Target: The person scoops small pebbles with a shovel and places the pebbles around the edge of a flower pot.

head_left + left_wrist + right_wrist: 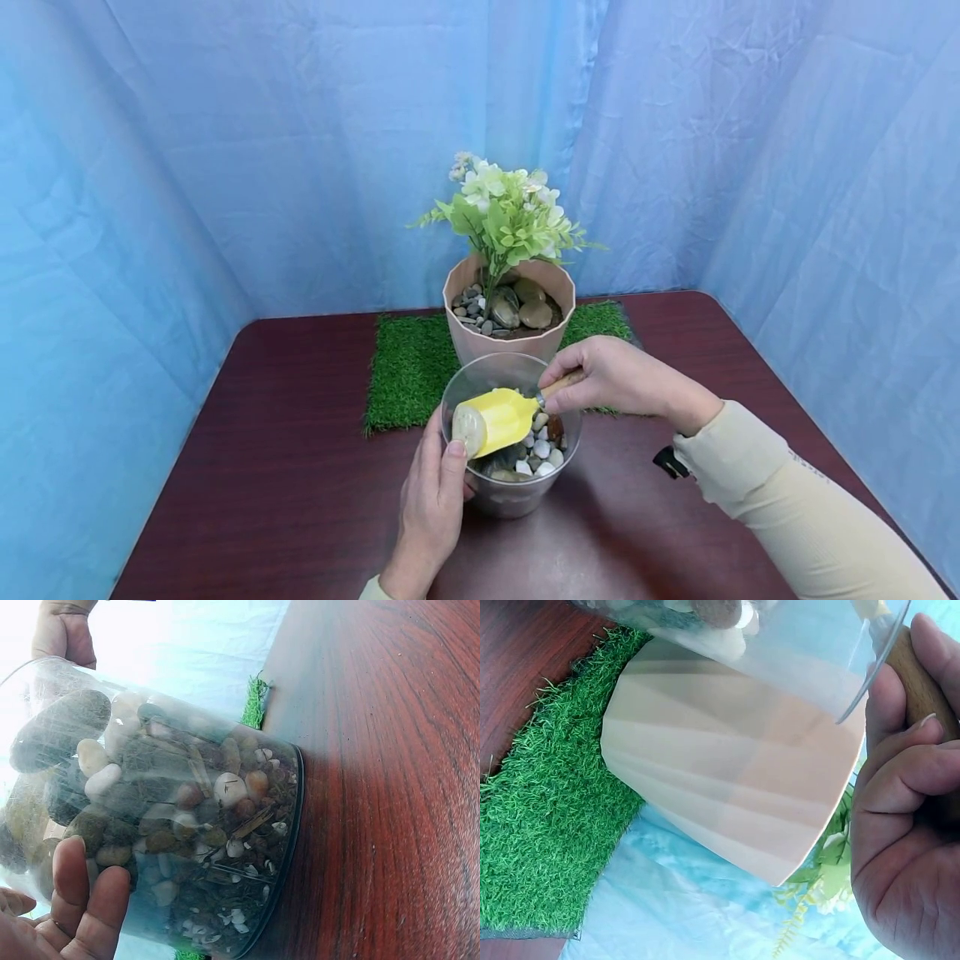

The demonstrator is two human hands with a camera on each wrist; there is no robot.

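Note:
My right hand (618,379) grips the wooden handle (919,686) of a small yellow hand trowel (504,421), whose blade slants down to the left inside the mouth of a clear container (491,500). At the blade's tip lies a pale, rounded stone (469,429). My left hand (431,504) holds the container by its left side, thumb up by the rim near that stone, with fingertips (105,900) against the wall. Through the clear wall in the left wrist view show mixed pebbles (229,789), larger dark stones (64,731) and bits of debris low down.
Just behind the container stands a beige pot (510,346) with stones and a white-flowered plant (510,217). The pot rests on a green grass mat (405,375). Beneath is a dark reddish-brown table (300,467), with blue curtains (337,167) around it.

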